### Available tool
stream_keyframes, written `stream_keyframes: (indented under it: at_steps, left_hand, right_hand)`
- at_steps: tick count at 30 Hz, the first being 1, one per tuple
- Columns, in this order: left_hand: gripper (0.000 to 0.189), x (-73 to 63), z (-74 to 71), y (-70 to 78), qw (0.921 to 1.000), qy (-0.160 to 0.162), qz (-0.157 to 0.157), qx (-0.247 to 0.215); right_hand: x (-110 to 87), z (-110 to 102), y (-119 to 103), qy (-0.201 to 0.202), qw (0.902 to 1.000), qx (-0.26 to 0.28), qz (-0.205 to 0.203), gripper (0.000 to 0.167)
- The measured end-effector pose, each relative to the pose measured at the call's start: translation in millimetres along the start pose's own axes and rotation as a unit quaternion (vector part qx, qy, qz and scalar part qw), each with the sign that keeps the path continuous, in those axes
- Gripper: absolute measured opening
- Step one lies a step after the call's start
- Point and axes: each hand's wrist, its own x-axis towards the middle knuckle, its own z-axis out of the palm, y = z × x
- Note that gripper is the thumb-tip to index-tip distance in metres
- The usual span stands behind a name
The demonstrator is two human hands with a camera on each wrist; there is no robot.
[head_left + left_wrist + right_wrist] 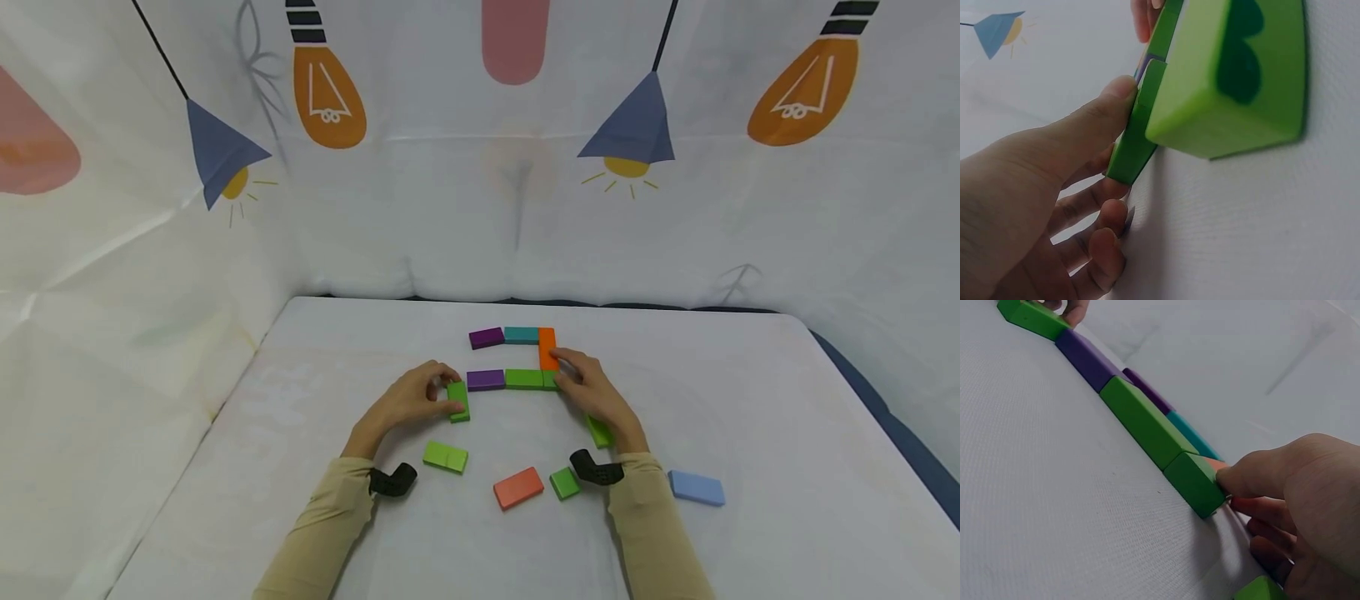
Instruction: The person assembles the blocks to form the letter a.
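Observation:
My left hand [416, 392] pinches an upright-lying green block [460, 412] between thumb and fingers, at the left end of a row. The row runs right through a purple block [485, 381], a longer green block [523, 379] and a small green block [550, 381]. With its thumb, my right hand [596, 390] touches the small green block's right end; its index finger touches the side of an orange block [547, 343]. That orange block joins the row to a teal block [521, 335], beside a dark purple block [487, 337]. Part of another green block [599, 431] shows under the right wrist.
Nearer me on the white table [337, 533] lie light green blocks [446, 457], a coral block [518, 488] and a small green block [565, 483]. A blue block [697, 488] lies right of my right forearm. White printed cloth [450, 208] hangs behind the table.

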Motion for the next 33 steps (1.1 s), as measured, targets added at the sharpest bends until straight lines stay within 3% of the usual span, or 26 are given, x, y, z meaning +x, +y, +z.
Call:
stream_keyframes:
  at_steps: [20, 33]
  left_hand:
    - [0.044, -1.4, 3.4, 1.3, 1.0000, 0.004, -0.004, 0.005]
    - [0.043, -2.0, 2.0, 4.5, 0.9999, 0.013, 0.003, 0.011]
  right_hand:
    - [-0.8, -0.1, 1.7, -0.003, 0.9999, 0.006, 0.010, 0.048]
    - [-1.0, -1.7, 0.2, -0.004, 0.9999, 0.015, -0.007, 0.048]
